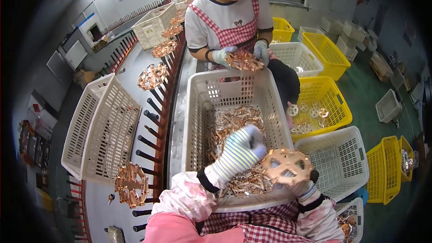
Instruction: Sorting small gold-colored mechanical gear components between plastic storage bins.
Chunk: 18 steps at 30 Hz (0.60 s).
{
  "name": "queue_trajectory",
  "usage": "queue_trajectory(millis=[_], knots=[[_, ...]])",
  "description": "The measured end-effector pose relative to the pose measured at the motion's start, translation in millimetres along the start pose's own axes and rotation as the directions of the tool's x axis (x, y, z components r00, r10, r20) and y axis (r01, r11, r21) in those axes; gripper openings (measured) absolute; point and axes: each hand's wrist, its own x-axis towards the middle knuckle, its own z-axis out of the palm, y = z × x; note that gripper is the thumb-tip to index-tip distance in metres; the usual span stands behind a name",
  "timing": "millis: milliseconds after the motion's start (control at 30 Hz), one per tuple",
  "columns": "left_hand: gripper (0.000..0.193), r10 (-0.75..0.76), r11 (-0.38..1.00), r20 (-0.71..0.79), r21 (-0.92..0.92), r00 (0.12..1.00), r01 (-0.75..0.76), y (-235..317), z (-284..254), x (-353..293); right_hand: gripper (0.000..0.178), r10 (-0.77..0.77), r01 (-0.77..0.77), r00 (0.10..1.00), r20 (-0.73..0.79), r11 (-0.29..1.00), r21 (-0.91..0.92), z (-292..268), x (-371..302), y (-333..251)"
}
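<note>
My right hand, in a striped glove with dark fingertips, grips a round copper-coloured metal disc with cut-out openings and small pieces around its rim. It holds the disc tilted over the near right edge of a white crate. My left hand, in a striped glove, hovers over the crate just left of the disc. Its fingers are curled together and slightly blurred; whatever they may hold is hidden. Loose copper-coloured metal pieces cover the crate's bottom.
Across the crate, a co-worker in a checked apron holds a copper-coloured part in gloved hands. A rack with black pegs carries similar discs on the left. White crates and yellow crates stand around.
</note>
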Motion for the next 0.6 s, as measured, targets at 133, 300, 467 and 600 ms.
queue_trajectory(millis=[133,300,467,600], knots=[[0.005,-0.238,0.969,0.164,0.102,0.957,0.224,-3.5,-17.0,11.4,0.031,0.548,-0.548,0.836,0.002,0.836,0.038,-46.1,-2.9,1.2],[0.011,-0.322,0.944,0.481,0.234,0.816,0.234,-6.1,-14.0,4.8,0.044,0.942,0.312,0.334,-0.022,-0.088,0.946,-67.2,25.4,13.4],[0.028,-0.198,0.931,-0.118,-0.334,0.973,0.149,-36.8,-23.2,23.2,0.047,0.745,-0.356,0.618,0.251,-0.019,0.934,-40.7,36.3,-24.0],[0.036,-0.406,0.754,-0.415,-0.656,0.814,0.042,-61.2,-72.3,32.1,0.043,0.382,-0.534,0.835,0.396,0.737,0.414,10.5,29.8,-27.7]])
